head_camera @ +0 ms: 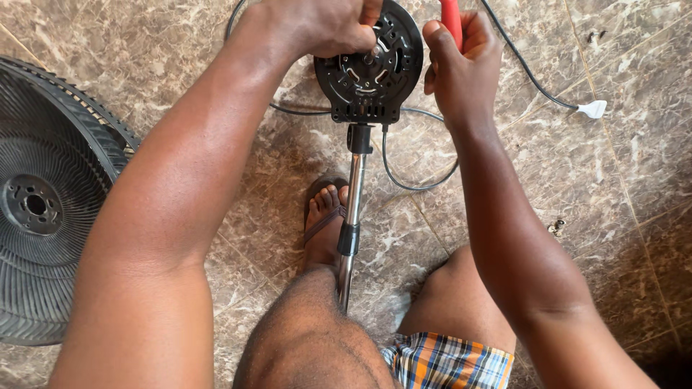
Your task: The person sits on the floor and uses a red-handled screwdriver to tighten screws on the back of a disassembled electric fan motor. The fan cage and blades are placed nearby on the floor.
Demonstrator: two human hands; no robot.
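A brown marbled tile floor [613, 216] fills the view beneath you, with a black power cable [418, 184] looping across it to a white plug [593, 109] at about two o'clock. At nine o'clock a grey fan grille [50, 202] lies flat on the tiles, well apart from your work.

Your left hand [317, 25] is clamped over the top left rim of the round black motor housing [371, 68] at twelve o'clock. Your right hand [461, 61] is closed around a red tool handle [452, 18] just beside the housing's right edge; the tool's tip is out of view, so I cannot tell what it meets.

To do this well, I'd judge you should keep that left grip firm so the housing doesn't twist, and bring the tool in square to whatever fastener you address. The metal stand pole [351, 216] runs down from the housing between your knees; pinching it there should steady things. Mind your sandalled foot [324, 220] just beside the pole.

The housing itself is a flat black disc with curved slots and a small hub at its centre, and a square collar at six o'clock where it joins the pole.
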